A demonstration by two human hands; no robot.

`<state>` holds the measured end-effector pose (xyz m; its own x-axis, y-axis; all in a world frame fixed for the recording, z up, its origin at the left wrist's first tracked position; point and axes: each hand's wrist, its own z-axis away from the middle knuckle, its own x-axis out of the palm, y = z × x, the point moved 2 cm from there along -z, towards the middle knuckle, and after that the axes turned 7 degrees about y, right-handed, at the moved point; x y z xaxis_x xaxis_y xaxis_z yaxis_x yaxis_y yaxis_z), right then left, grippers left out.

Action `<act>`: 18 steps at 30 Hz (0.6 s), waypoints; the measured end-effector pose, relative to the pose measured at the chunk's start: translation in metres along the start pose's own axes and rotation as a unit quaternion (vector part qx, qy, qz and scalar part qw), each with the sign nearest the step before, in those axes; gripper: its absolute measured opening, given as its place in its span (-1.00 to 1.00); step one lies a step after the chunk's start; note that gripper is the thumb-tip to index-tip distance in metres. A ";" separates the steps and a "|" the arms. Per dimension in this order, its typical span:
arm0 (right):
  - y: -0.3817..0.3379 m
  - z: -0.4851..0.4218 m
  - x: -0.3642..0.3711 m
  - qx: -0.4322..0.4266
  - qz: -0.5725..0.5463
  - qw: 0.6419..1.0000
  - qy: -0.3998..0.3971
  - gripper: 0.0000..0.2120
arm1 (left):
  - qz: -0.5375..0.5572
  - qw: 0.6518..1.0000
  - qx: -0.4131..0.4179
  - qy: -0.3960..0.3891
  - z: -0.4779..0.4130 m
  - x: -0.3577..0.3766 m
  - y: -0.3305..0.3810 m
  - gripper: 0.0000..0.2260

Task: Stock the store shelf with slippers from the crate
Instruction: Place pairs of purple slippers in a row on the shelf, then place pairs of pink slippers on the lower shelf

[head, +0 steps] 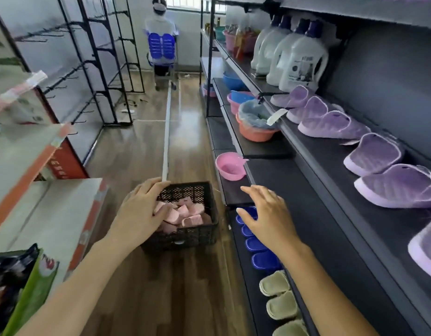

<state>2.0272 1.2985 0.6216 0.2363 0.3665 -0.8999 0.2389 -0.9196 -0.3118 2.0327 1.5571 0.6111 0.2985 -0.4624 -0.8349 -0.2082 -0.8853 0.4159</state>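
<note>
Your black plastic lattice crate (185,236) sits on the wooden floor (137,166) at 6 o'clock, holding a heap of pink foam slippers (185,213). Your left grip (141,209) hovers over its 9 o'clock side, fingers loose, holding nothing. Your right grip (270,214), fingers spread, hangs above the royal-blue slippers (255,244) on the lowest tier of the dark metal store shelf (306,190) at 3 o'clock.

Perforated plastic crate (185,229) (matt black); glossy wood floor (137,151).
</note>
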 end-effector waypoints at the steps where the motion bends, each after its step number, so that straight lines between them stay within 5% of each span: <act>1: -0.002 -0.013 0.009 -0.008 -0.002 1.000 -0.011 -0.52 | -0.001 1.000 -0.010 0.005 -0.006 0.001 -0.009 -0.61; 18: -0.052 -0.254 0.169 0.002 -0.023 0.997 -0.068 -0.56 | 0.007 0.997 -0.074 -0.025 -0.202 0.041 -0.214 -0.62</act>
<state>2.2941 1.4438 0.5633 0.0950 0.3852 -0.9179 0.2421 -0.9033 -0.3541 2.2778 1.7174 0.5613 0.2483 -0.4751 -0.8442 -0.0708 -0.8780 0.4733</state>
